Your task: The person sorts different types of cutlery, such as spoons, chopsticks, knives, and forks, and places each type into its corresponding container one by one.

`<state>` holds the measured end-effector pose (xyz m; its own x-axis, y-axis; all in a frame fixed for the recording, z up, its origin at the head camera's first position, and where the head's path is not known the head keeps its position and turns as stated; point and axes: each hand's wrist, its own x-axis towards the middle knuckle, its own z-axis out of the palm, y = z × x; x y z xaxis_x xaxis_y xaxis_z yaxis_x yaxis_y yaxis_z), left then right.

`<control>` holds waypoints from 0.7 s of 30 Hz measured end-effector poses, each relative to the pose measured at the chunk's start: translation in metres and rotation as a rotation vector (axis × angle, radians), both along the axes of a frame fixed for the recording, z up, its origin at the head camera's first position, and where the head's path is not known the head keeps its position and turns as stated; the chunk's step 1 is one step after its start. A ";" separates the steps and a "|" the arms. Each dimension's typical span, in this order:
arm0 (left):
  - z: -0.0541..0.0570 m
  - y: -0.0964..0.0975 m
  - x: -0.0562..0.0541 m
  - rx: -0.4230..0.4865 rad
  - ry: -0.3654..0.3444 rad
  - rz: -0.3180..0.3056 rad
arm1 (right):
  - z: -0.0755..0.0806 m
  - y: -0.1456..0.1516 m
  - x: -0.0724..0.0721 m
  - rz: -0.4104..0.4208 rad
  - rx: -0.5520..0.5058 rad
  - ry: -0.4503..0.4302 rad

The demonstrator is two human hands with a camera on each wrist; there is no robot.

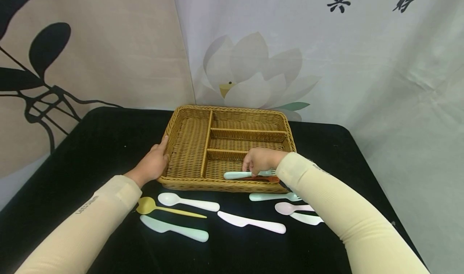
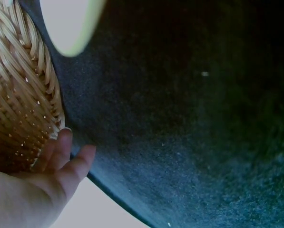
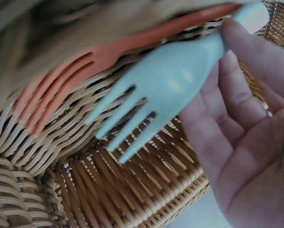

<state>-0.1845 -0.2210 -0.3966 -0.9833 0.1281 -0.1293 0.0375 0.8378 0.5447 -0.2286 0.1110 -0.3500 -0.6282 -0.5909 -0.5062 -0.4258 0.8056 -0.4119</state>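
A brown wicker basket (image 1: 203, 182) with four compartments stands on the black table. My left hand (image 1: 155, 161) rests against its left side, and the left wrist view shows loosely bent fingers (image 2: 61, 149) along the woven wall. In the front right compartment, my right hand (image 1: 262, 160) pinches a pale mint fork (image 3: 180, 71) by its handle between thumb and fingers. Its tines point to the right in the head view, close above the wicker. Beside it in the same compartment lies an orange fork (image 3: 103, 54), partly covered in the head view.
On the cloth before the basket lie a white spoon (image 1: 168, 199), yellow spoon (image 1: 146, 205), mint knife (image 1: 174, 228), white knife (image 1: 250, 221), another mint fork (image 1: 268, 196), pink spoon (image 1: 284, 208) and pale knife (image 1: 308, 219). A printed curtain (image 1: 145, 44) hangs behind.
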 end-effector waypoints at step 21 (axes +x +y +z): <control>0.002 0.000 0.000 0.002 -0.008 0.001 | 0.008 0.010 0.001 -0.052 -0.125 -0.005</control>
